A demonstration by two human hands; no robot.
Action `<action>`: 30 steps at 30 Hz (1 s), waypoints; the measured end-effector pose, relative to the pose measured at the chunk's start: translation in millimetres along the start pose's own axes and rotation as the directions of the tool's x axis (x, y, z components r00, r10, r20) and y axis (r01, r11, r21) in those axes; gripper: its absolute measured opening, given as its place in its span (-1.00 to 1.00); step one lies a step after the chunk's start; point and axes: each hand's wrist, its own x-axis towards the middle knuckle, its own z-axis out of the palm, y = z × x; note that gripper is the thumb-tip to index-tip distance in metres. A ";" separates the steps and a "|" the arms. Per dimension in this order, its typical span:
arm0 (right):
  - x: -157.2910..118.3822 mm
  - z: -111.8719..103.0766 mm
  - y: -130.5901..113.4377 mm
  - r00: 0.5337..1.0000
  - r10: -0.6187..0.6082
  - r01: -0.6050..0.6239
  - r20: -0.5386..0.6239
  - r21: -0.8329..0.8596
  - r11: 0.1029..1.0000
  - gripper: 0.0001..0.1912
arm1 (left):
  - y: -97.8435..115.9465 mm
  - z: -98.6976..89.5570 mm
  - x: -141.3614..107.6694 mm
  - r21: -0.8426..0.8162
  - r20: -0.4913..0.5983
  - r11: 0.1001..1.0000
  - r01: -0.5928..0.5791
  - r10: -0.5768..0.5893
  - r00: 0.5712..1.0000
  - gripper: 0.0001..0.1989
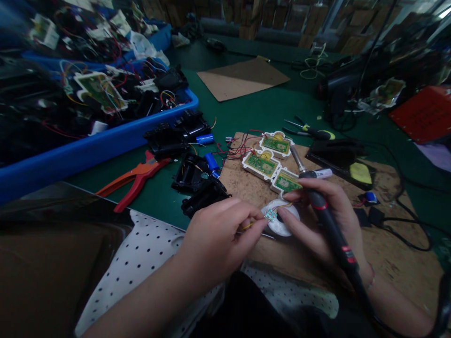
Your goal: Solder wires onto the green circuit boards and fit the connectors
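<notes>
Thumb and index finger of my left hand (229,230) pinch a small circuit board (270,215) at its left edge, with a yellow wire below the fingers. My right hand (327,220) holds a soldering iron (326,211), its metal part pointing up and away. The right thumb and index finger are also beside the small board, near thin wires. Under the board lies a round white disc (287,227). Just beyond are white-framed green boards (262,164) with red and black wires, on a brown board (398,277).
A blue bin (105,145) full of black parts stands at left. Red-orange cutters (141,178), black housings (192,173) and blue cylinders (211,162) lie left of the brown board. Pliers (312,131), a yellow sponge (360,173) and a red box (424,115) are at right.
</notes>
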 end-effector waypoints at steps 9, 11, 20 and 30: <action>2.0 -0.2 -2.3 1.000 0.005 -0.006 0.009 0.014 1.000 -0.40 | -1.4 1.3 -2.9 0.112 -0.012 0.991 -0.071 0.073 0.997 -0.93; 2.0 -0.6 -2.5 1.000 0.004 -0.004 0.006 0.003 1.000 -0.40 | -0.2 1.1 -2.1 0.132 -0.082 0.985 -0.111 0.123 0.989 -0.93; 0.8 0.3 -2.5 1.000 0.000 0.000 -0.004 0.002 1.000 -0.41 | 1.3 7.1 4.1 -0.036 -0.111 0.992 -0.120 0.116 0.987 -0.91; -0.2 0.3 -2.0 0.997 0.027 -0.022 -0.070 0.070 0.997 -0.38 | 3.1 10.9 2.1 -0.126 -0.096 0.990 -0.062 0.050 0.994 -0.88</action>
